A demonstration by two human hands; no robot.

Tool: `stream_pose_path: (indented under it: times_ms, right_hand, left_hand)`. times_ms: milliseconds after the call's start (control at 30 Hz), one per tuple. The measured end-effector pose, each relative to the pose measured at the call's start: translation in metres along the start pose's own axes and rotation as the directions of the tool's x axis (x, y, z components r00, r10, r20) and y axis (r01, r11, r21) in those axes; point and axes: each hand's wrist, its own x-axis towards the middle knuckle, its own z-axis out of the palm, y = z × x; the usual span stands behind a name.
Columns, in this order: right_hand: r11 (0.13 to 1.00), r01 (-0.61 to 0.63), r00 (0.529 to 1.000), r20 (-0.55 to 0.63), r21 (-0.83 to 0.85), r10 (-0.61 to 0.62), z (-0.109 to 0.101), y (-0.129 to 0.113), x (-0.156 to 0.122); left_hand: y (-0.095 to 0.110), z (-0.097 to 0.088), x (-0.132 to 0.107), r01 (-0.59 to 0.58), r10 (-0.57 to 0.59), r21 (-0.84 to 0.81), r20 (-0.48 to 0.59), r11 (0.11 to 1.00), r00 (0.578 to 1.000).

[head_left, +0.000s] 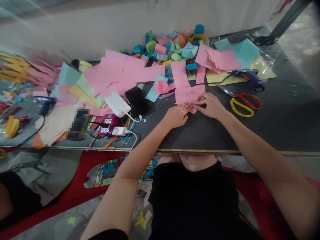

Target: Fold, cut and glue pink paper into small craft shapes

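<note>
A pink paper sheet [188, 93] lies on the dark table [275, 123] right in front of me. My left hand [177, 115] pinches its near edge with curled fingers. My right hand [210, 104] presses and pinches the same edge from the right, fingertips meeting the left hand's. A small pink paper cone [161, 86] rests on a blue sheet just left of the pink sheet.
Red and yellow scissors [243, 103] and a blue glue gun [248, 76] lie to the right. A pile of folded coloured paper pieces [175, 46] sits behind. Pink sheets [120, 71], a white power bank [117, 104], a black pouch [136, 100] and cables lie left.
</note>
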Motion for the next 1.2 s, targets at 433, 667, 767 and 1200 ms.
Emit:
stream_pose_path:
  times_ms: [433,667,767,1200]
  right_hand:
    - [0.996,-0.066,0.995,-0.072,-0.052,0.062,0.010,0.011,0.013]
    - [0.999,-0.031,1.000,-0.005,0.023,0.031,0.000,0.004,0.014]
    - [0.997,-0.060,0.998,0.001,0.041,0.060,-0.001,0.002,0.013]
    - [0.963,-0.261,0.964,-0.021,0.071,0.263,0.000,-0.006,0.016]
  left_hand:
    - [-0.011,0.002,-0.002,-0.080,0.079,-0.052,-0.026,0.995,0.997]
    - [-0.015,0.001,-0.002,-0.116,0.114,-0.074,-0.027,0.991,0.993]
    - [-0.017,0.002,-0.002,-0.138,0.136,-0.087,-0.033,0.987,0.990]
    - [-0.020,0.006,0.000,-0.178,0.177,-0.104,-0.016,0.979,0.984]
